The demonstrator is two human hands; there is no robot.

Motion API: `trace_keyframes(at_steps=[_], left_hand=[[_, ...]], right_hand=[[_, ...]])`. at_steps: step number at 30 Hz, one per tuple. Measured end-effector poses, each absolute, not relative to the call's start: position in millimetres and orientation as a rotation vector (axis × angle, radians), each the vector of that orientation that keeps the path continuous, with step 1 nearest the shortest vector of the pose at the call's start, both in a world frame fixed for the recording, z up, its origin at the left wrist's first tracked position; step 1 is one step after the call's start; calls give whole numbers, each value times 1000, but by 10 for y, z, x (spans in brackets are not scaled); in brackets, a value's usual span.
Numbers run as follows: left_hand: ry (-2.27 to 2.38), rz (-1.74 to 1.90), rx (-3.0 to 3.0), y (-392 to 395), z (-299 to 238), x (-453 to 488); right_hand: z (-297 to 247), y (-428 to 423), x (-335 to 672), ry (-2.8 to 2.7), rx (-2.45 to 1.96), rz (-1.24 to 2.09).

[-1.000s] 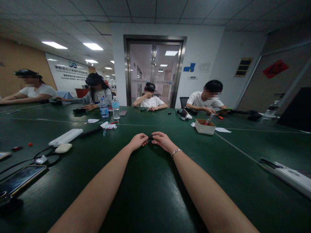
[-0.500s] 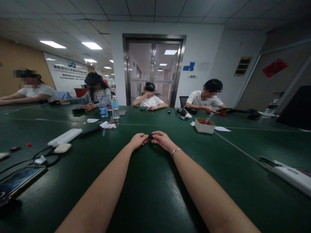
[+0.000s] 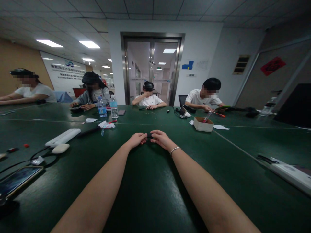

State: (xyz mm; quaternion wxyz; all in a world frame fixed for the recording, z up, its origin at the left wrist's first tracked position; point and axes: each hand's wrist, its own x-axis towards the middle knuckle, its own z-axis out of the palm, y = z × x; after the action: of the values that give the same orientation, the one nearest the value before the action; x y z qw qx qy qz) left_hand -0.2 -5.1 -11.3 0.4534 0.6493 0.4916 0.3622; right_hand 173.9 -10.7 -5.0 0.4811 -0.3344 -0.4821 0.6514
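Both my arms stretch forward over the dark green table point(image 3: 150, 181). Between my fingertips is a small black object point(image 3: 149, 136), too small and dark for me to tell its kind. My left hand point(image 3: 137, 140) pinches its left end with thumb and fingers. On the other end, my right hand point(image 3: 160, 139) closes its fingertips, with a silver bracelet point(image 3: 175, 150) at the wrist. My fingers partly cover the object, which is held at or just above the table surface.
Left lie a phone point(image 3: 20, 179), a white power strip point(image 3: 63, 137) and a white mouse-like item point(image 3: 60, 148). Ahead stand two water bottles point(image 3: 114, 106) and a small box point(image 3: 203, 126). Another white strip point(image 3: 289, 171) is at right. Several people sit across the table.
My hands have drawn very slightly apart, showing a little more of the black object. The whole view has shifted slightly. Across the table, one person's hand has moved in toward a dark item.
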Motion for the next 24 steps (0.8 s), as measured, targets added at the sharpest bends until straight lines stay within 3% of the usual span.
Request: trace_keyframes(at_steps=[24], left_hand=[[1119, 878, 1676, 57, -216, -57]], right_hand=[[-100, -40, 1733, -1194, -837, 1584]])
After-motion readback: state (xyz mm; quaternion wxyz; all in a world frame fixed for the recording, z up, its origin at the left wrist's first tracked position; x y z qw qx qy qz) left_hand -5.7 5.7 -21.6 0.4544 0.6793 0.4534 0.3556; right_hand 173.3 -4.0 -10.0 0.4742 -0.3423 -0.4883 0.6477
